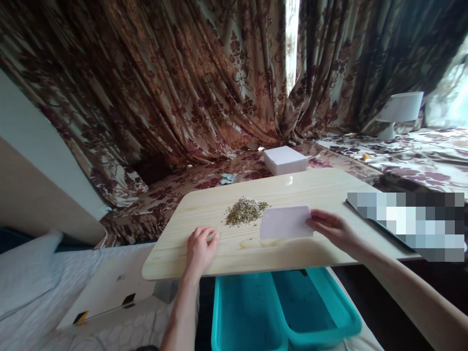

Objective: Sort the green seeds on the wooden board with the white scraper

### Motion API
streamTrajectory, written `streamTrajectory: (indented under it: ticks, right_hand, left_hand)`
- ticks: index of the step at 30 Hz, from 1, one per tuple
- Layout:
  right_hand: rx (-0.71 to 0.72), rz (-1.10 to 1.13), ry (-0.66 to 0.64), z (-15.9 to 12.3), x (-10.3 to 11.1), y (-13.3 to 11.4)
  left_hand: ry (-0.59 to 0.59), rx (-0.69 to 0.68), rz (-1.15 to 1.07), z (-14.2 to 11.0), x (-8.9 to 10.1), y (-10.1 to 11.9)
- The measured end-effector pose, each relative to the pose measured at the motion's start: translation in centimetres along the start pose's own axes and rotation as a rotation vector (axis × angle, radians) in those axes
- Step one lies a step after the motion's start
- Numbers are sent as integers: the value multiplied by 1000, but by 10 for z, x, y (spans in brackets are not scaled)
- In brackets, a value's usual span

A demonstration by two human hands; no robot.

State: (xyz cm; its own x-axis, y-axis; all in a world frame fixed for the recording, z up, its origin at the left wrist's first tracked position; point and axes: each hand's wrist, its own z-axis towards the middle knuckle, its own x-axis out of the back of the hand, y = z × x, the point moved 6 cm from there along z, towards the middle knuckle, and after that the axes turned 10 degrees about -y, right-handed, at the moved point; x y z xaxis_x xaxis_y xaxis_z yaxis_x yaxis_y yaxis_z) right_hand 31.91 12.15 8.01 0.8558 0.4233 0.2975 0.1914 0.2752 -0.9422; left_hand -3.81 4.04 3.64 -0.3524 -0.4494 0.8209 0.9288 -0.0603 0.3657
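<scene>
My right hand (pixel 332 226) pinches the right end of a thin white plastic scraper (pixel 285 223) with rounded corners. The scraper is tilted, its long lower edge near the light wood-grain tabletop (pixel 226 253). Just beyond its left end lies a loose heap of small green beans or seeds mixed with white grains (pixel 245 212); what they are exactly is too small to tell. To the heap's near left, my left hand (pixel 202 246) rests on the table with fingers loosely bent and thumb apart, holding nothing. A few stray grains surround the heap.
Under the table's near edge stand two turquoise bins (pixel 248 312). A pixelated patch hides most of a dark-edged flat thing (pixel 380 226) at the table's right. Behind are a white box (pixel 285 158), a folded grey-blue cloth (pixel 227 179) and a lamp (pixel 401 107).
</scene>
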Motion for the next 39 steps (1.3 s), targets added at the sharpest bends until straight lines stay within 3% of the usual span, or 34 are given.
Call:
streamTrajectory:
  ticks: [2, 8, 17, 24, 39]
  right_hand:
    - [19, 24, 3, 13, -11, 3]
    - [69, 150, -195, 47, -54, -6]
    - [4, 194, -327, 59, -70, 0]
    - [-8, 187, -433, 55, -64, -3]
    - [-56, 0, -486, 30, -18, -13]
  left_hand:
    - [3, 5, 0, 0, 0, 1]
    - [15, 26, -9, 0, 2, 0]
    - [21, 18, -27, 1, 3, 0]
    - [-1, 8, -30, 1, 3, 1]
    - [5, 22, -13, 0, 3, 1]
